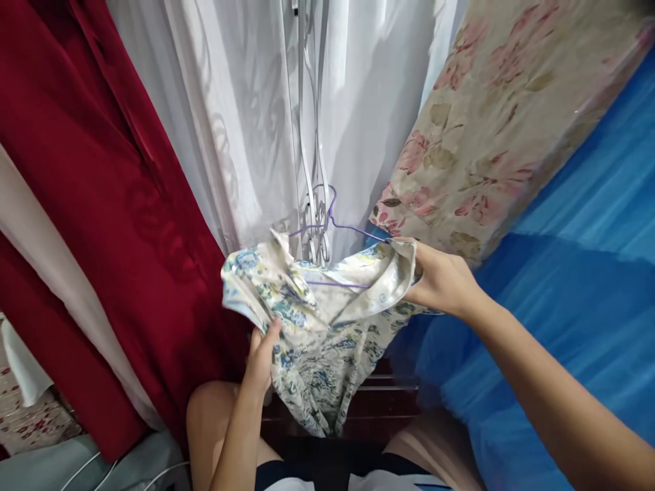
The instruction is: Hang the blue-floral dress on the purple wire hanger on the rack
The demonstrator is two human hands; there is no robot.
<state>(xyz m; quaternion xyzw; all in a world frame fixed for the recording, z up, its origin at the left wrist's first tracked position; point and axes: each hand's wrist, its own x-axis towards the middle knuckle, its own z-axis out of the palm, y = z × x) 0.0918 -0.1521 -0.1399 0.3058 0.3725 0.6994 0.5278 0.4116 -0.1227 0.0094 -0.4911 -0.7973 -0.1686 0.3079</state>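
Observation:
A white garment with a blue, yellow and green floral print (pixel 322 341) hangs in front of me on a purple wire hanger (pixel 353 228). The hanger's hook points up, and its lower bar shows through the wide neckline. My left hand (pixel 263 354) is closed on the garment's left side, with the thumb over the cloth. At the right shoulder, my right hand (pixel 440 276) grips the fabric near the hanger's end; its fingertips are partly hidden behind the cloth.
White metal scrollwork (pixel 310 136) stands behind the hanger, with white cloth (pixel 245 102) around it. Dark red cloth (pixel 138 204) hangs at left. Floral beige cloth (pixel 475 136) and bright blue fabric (pixel 573 300) hang at right. White wire hangers (pixel 110 475) lie at lower left.

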